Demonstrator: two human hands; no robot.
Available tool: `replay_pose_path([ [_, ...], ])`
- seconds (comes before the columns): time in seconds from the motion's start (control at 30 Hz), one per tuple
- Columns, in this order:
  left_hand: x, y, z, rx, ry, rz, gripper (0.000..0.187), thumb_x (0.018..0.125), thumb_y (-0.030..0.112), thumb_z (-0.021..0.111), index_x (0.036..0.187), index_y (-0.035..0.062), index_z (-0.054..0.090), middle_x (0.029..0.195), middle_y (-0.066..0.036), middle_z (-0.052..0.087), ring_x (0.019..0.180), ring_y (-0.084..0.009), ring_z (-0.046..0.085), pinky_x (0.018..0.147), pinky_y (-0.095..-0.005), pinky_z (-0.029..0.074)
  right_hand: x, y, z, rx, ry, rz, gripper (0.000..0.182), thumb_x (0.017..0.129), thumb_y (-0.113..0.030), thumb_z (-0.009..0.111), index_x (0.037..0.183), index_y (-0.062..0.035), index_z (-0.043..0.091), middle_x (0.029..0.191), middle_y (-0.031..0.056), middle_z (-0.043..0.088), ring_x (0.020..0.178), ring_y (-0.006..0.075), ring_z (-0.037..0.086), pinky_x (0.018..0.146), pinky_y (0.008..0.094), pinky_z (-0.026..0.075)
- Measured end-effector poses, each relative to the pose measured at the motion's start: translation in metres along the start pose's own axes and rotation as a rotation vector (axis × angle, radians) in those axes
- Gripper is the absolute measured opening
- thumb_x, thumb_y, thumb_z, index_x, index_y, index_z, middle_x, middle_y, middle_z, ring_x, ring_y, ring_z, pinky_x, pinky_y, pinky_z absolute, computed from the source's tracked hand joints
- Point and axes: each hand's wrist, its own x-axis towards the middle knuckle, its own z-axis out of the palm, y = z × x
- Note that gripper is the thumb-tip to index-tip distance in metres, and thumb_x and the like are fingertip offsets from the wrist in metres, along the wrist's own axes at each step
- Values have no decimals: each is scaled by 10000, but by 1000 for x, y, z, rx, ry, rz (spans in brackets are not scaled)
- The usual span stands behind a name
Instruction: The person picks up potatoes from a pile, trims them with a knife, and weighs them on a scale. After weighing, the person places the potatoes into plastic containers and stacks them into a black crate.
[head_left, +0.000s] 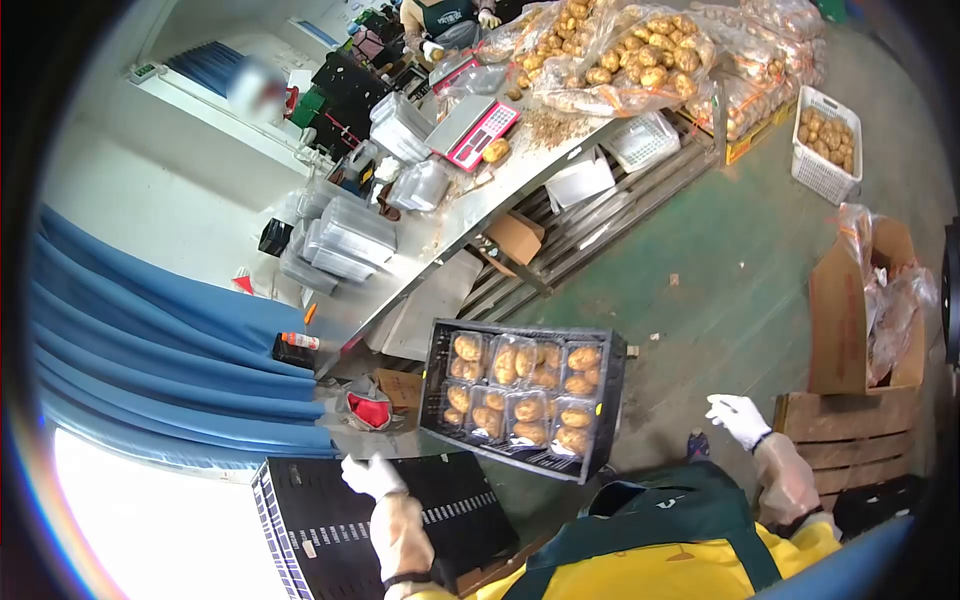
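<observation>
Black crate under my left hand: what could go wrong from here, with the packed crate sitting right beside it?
1. The left hand only rests on the empty black crate; lifted one-handed it could tip.
2. The filled crate of potato packs sits on the floor close ahead, so a swing might knock it.
3. The right hand is out by the wooden pallet, too far to steady anything.

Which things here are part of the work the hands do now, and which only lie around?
In use:
- left hand on empty black crate
- black crate of packed potatoes
- right hand, free

Lying about:
- scale
- white basket
- cardboard box
</observation>
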Motion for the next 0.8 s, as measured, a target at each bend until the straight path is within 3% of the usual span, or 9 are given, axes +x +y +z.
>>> replay_pose_path([
  [0.03,-19,75,11,110,-418,-108,348,674,117,643,996,-14,618,963,-219,602,934,-388,560,860,-453,439,-7,-6,-24,-8,104,26,282,938,-149,543,1155,13,625,866,77,682,733,120,606,678,250,488],
  [0.07,-56,88,60,-205,-158,189,364,670,97,660,1014,-14,620,961,-206,589,933,-363,563,862,-428,441,-13,-8,-47,-22,173,-1,274,945,-167,535,1134,3,638,839,58,685,697,108,598,655,245,479],
  [0.1,-84,140,72,-308,-377,101,484,723,106,660,1166,-59,556,1176,-203,556,1108,-307,530,986,-367,402,-17,-15,-63,16,250,65,271,955,-182,521,1125,-12,643,838,52,690,678,99,595,633,244,470],
  [0.17,-139,198,137,-788,-457,164,411,700,55,672,1102,9,597,1055,-192,574,995,-324,564,913,-399,442,-13,1,-92,31,334,77,267,966,-188,508,1119,-15,642,843,54,692,679,91,595,620,239,462],
  [0.27,-198,297,157,-830,-862,317,373,789,40,646,1157,36,584,1190,-132,571,1120,-258,539,982,-376,416,3,0,-99,94,336,111,278,978,-192,499,1137,1,620,867,67,693,676,97,598,621,238,466],
  [0.3,-221,312,175,-721,-688,576,358,804,78,652,1159,82,607,1256,-153,549,1190,-311,500,1028,-404,378,14,-3,-95,106,312,118,279,975,-184,505,1156,0,610,873,68,691,681,99,602,625,238,469],
  [0.43,-271,375,196,-813,-804,536,374,817,154,666,1187,137,615,1352,-169,473,1278,-355,393,1089,-447,290,78,-46,-67,115,183,117,244,956,-122,523,1124,21,626,846,69,690,701,104,613,652,248,492],
  [0.5,-274,379,233,-786,-814,548,384,810,158,672,1189,144,614,1355,-169,470,1276,-367,389,1087,-453,290,118,-70,-56,150,112,91,164,920,-51,555,924,47,687,776,75,686,671,116,623,656,244,509],
  [0.8,-135,437,371,-966,-830,133,235,810,78,643,1041,50,668,1097,-155,649,1049,-298,608,928,-370,468,296,-270,-68,-270,69,-54,214,874,-120,658,697,-1,671,621,42,642,555,69,544,564,244,432],
])
